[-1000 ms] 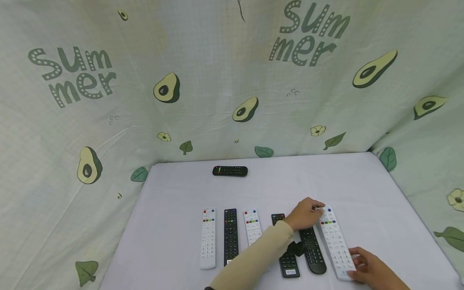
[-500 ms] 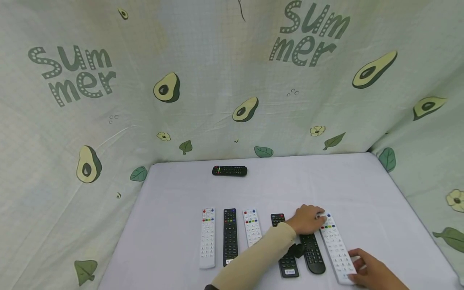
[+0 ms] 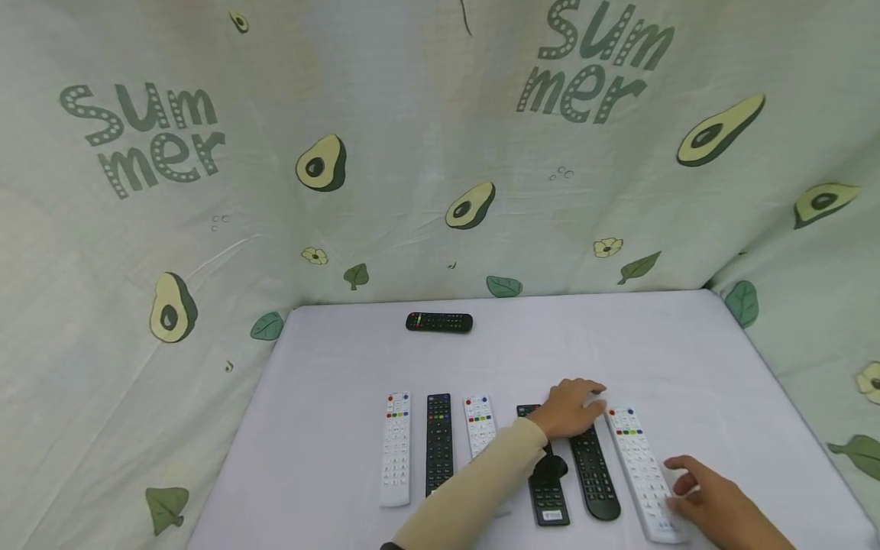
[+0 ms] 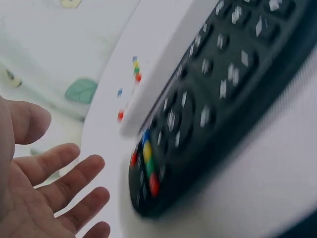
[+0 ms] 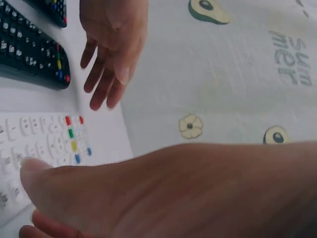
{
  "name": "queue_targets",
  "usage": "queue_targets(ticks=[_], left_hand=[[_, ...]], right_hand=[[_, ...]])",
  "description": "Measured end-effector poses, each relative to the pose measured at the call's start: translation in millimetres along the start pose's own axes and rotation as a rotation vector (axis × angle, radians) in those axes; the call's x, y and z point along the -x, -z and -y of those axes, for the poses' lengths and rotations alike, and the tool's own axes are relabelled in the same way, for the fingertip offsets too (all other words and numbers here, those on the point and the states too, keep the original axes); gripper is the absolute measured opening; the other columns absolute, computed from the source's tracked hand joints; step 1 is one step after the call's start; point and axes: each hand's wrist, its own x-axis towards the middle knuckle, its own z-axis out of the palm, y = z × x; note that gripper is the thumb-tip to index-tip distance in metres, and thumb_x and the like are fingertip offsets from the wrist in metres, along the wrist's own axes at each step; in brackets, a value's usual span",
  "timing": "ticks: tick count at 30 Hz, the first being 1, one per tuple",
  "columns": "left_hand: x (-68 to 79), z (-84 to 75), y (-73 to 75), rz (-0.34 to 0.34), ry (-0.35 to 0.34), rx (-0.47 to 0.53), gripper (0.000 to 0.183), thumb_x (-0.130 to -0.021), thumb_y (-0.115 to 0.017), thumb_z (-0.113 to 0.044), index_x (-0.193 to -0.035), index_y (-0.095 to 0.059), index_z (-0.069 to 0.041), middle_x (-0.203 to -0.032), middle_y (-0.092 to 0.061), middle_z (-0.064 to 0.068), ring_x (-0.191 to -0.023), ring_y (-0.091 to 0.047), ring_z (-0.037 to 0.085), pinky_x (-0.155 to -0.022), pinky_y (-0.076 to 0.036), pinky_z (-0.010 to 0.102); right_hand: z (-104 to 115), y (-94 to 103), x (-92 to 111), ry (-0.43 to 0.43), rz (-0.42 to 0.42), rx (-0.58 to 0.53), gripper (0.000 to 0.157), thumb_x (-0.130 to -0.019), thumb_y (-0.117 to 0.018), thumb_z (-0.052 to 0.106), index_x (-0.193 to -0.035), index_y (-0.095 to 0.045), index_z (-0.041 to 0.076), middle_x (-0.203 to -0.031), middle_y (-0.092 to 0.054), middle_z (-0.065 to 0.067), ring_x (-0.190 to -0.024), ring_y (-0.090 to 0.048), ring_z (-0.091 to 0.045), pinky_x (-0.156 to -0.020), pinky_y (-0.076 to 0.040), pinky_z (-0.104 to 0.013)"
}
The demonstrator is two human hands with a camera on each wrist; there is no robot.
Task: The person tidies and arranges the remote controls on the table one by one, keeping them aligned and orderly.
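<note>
A white remote control (image 3: 642,475) lies slightly slanted at the right end of a row of remotes. My left hand (image 3: 572,406) hovers by its far end, over the top of a black remote (image 3: 596,477). The left wrist view shows the fingers of this hand (image 4: 64,188) loosely spread, holding nothing. Beside the white remote's near end is my right hand (image 3: 718,500), thumb and fingers parted. In the right wrist view the right thumb (image 5: 49,181) overlaps the white remote's edge; whether it touches cannot be told.
Farther left in the row lie a white remote (image 3: 395,451), a black one (image 3: 439,443), another white one (image 3: 479,420) and a black one (image 3: 550,504), partly under my left sleeve (image 3: 474,481). One black remote (image 3: 438,322) lies crosswise near the table's back edge. Printed curtains (image 3: 385,229) surround the table.
Both hands have let go of the rightmost white remote, which has shifted slightly toward me. My left hand has drawn back to the left; my right hand has moved a little to the right.
</note>
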Motion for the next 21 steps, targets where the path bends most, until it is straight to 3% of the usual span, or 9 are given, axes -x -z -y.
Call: queue_targets(ticks=[8,21], left_hand=[[8.0,34.3,31.3,-0.082,0.066,0.126,0.038,-0.097,-0.041,-0.041,-0.131,-0.051,-0.027,-0.130,-0.049,-0.012,-0.123,-0.040,0.009,-0.103,-0.032,0.035],[27.2,92.9,75.1,-0.221,0.183,0.214,0.036,-0.097,-0.043,-0.038,-0.130,-0.052,-0.024,-0.126,-0.052,-0.010,-0.123,-0.042,0.012,-0.102,-0.034,0.036]], right_hand=[[30.8,17.2,-7.1,0.130,-0.091,0.055,0.047,-0.079,-0.070,0.011,-0.119,-0.050,-0.005,-0.086,-0.058,-0.003,-0.078,-0.060,-0.021,-0.064,-0.050,-0.043],[68.9,28.5,-20.0,0.305,-0.170,0.078,0.043,-0.081,-0.068,0.009,-0.119,-0.052,-0.003,-0.091,-0.060,-0.006,-0.081,-0.061,-0.023,-0.066,-0.051,-0.043]])
